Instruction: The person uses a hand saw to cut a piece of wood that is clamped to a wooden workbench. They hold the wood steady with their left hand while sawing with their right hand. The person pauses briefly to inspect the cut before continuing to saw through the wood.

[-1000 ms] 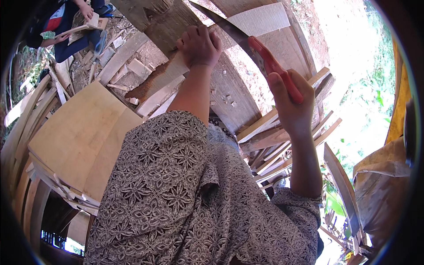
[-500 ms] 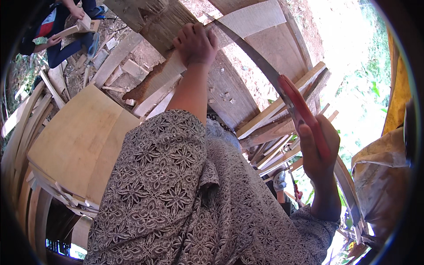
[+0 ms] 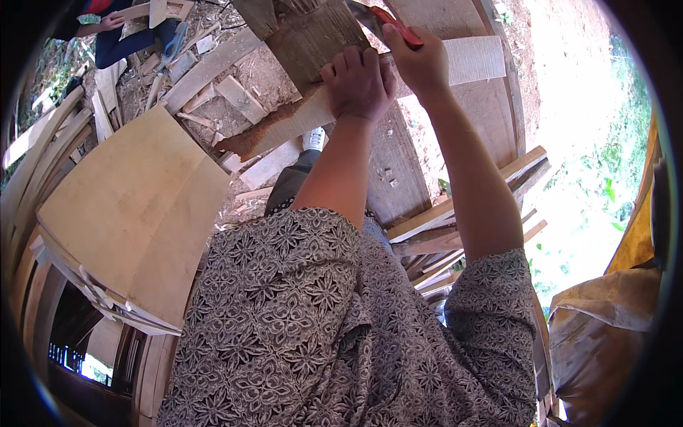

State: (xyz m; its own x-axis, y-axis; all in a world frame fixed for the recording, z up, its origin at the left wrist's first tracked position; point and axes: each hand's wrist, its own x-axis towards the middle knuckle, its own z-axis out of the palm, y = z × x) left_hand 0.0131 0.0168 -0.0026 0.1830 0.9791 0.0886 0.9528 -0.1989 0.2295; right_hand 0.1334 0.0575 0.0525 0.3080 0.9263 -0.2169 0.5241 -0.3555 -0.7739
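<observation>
My left hand (image 3: 359, 85) is closed over a pale wooden plank (image 3: 466, 60), its fingers bent across the upper edge. The plank has a rough brown bark edge at its left end and lies over a dark weathered board (image 3: 309, 50). Just to the right, my right hand (image 3: 421, 64) is wrapped around the red handle of a handsaw (image 3: 400, 30). Only a short piece of the curved blade shows near the top edge, by the plank's far side. Whether its teeth touch wood, I cannot tell.
A large pale wooden panel (image 3: 128, 206) stands at the left, beside curved slats (image 3: 43, 164). Offcuts (image 3: 240, 98) litter the ground. At the far left a person (image 3: 128, 35) holds wood pieces. Stacked timber (image 3: 441, 224) and a draped tarp (image 3: 597, 327) are on the right.
My right hand has pushed the saw forward and leftward, from out at the right to close beside my left hand. The view has shifted slightly; my left hand keeps its place on the plank.
</observation>
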